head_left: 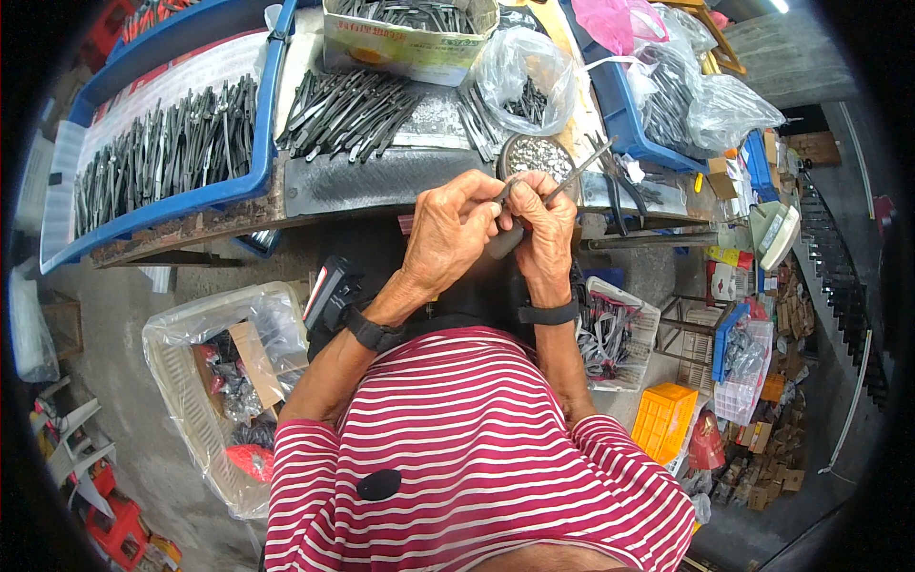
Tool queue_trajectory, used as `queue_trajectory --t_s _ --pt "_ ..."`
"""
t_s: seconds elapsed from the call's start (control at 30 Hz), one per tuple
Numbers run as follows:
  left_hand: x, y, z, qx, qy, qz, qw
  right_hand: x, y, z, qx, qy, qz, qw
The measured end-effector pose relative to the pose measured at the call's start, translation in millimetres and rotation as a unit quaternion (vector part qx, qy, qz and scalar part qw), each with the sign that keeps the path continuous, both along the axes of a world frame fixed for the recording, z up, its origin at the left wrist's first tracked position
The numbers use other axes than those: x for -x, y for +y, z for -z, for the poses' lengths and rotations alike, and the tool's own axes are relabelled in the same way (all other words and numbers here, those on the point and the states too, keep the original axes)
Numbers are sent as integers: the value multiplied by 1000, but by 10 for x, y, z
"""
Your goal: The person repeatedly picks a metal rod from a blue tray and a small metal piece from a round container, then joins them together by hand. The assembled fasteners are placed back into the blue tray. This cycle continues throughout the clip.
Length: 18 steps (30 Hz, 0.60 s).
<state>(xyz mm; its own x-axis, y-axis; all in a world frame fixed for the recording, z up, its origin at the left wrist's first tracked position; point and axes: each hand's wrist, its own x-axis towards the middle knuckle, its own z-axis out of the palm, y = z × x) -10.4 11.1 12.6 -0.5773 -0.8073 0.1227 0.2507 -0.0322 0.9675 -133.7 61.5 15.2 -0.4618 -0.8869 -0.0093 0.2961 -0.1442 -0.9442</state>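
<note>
Close together at the bench's front edge, my two hands work on one slim dark metal piece. My right hand [545,224] is closed round the slim dark metal piece [581,170], whose narrow end sticks out to the upper right. My left hand [453,229] pinches at its other end; whether a small part is between those fingertips is too small to tell. A dark rounded shape [505,240] shows below the fingers, and I cannot tell what it belongs to. Just beyond stands a round dish [507,153] of small silvery parts. Dark-handled pliers [618,195] lie to the right.
Similar dark pieces [348,114] lie heaped on the bench [353,181], fill a blue tray [157,208] at left and a box [396,48] behind. Plastic bags [729,110] sit in a blue bin at right. Crates [172,381] stand on the floor at both sides.
</note>
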Motion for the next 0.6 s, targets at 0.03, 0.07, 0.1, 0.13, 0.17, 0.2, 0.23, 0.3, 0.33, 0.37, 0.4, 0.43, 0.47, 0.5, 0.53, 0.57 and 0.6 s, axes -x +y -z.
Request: queue_trajectory --t_s 0.03,0.07,0.1,0.13,0.17,0.2,0.23,0.3,0.33,0.37,0.4,0.43,0.47,0.5,0.53,0.57,0.6 --pt "0 -3 -1 0 2 3 1000 -1 0 -3 5 -8 0 1000" --pt "-3 -6 -2 0 3 6 1000 -2 0 -7 14 -16 -5 1000" --pt "-6 -8 -4 2 1 6 1000 -3 -1 -12 10 -2 0 1000" --pt "-12 -10 -6 5 0 6 1000 -3 -3 -16 10 11 1 1000" --pt "-14 -10 -7 8 -2 7 1000 -3 -5 -21 15 26 -2 1000" --pt "-8 -6 -9 8 -7 -3 1000 -2 -9 -26 9 43 9 999" --pt "-1 0 -9 9 -13 -12 1000 -1 -14 -31 8 60 16 998" --pt "17 16 -1 23 -25 -33 999 -1 -11 -45 4 90 27 996" --pt "31 19 6 37 -31 -44 998 1 -5 -55 2 103 31 994" --pt "45 21 16 50 -39 -54 997 3 0 -66 -1 115 35 993" --pt "48 20 29 55 -49 -60 995 3 6 -78 -7 120 36 992" --pt "51 20 42 58 -61 -65 994 0 16 -91 -13 125 38 991" --pt "57 23 55 61 -73 -72 993 -2 25 -104 -16 129 39 991" --pt "65 27 65 62 -64 -74 993 -5 31 -116 -23 132 41 990" --pt "77 30 72 63 -54 -78 993 -7 34 -127 -26 134 42 990" --pt "85 35 76 59 -50 -78 994 -10 37 -137 -28 135 41 990" --pt "89 39 76 62 -43 -84 994 -11 41 -146 -37 138 43 989"
